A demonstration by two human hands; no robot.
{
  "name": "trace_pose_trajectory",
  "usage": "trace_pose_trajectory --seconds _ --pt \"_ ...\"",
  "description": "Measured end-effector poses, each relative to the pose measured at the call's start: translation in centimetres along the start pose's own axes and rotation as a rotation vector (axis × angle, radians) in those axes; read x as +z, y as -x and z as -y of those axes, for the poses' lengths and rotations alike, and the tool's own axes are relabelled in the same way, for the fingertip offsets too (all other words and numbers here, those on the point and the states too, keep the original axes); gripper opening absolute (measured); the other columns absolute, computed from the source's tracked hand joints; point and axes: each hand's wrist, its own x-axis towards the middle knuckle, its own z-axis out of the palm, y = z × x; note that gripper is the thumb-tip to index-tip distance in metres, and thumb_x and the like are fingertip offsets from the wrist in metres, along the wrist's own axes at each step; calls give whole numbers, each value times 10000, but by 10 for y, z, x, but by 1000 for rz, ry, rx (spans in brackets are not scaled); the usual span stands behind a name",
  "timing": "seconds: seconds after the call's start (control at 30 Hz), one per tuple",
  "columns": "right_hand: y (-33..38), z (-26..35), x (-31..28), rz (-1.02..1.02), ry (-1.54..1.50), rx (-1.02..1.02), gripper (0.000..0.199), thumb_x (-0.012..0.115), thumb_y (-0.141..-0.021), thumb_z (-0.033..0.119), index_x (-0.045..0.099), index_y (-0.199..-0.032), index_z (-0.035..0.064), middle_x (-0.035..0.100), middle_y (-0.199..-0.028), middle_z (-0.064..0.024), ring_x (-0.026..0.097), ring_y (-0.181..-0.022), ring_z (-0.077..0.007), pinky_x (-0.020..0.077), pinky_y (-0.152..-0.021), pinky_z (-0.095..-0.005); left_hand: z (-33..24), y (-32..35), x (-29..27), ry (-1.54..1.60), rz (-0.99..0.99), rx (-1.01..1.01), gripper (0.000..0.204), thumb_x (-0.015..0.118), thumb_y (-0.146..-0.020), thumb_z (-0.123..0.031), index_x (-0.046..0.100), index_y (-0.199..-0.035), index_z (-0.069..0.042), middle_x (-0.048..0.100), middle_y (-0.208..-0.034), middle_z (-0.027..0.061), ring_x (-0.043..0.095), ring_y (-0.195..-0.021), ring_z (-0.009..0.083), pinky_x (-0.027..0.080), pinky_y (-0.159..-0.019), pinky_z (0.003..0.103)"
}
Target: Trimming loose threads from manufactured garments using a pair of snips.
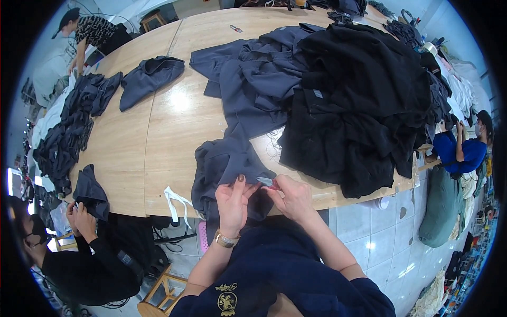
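Observation:
A dark grey garment lies over the table's near edge, part of it hanging down in front of me. My left hand pinches its cloth between thumb and fingers. In my right hand is a pair of small thread snips with pinkish-red handles, its pale blades pointing left at the cloth beside my left fingertips. Whether the blades touch a thread is too small to tell. Just beyond are more grey garments in a loose heap, and a big pile of black garments lies to the right.
On the wooden table, a folded grey piece and another pair of snips lie farther off. White strips hang at the near edge. One person sits at left handling dark cloth; others are at far left and right.

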Motion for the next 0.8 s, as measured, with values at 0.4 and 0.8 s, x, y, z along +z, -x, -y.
trace_pose_trajectory --seconds 0.4,0.8 --pt "-4 2 -1 17 72 -38 233 672 -791 244 536 -760 57 583 -655 -103 582 -561 -282 426 -487 -351 6 1 -5 -64 42 58 197 498 -934 -93 566 -1086 14 630 -1007 105 623 -904 185 516 -844 355" --pt "-2 -4 2 -29 39 -42 287 644 -816 304 499 -752 64 581 -636 -96 578 -527 -276 422 -444 -348 4 1 -4 -44 49 48 198 507 -931 -91 571 -1088 10 626 -1015 89 610 -927 178 501 -863 357"
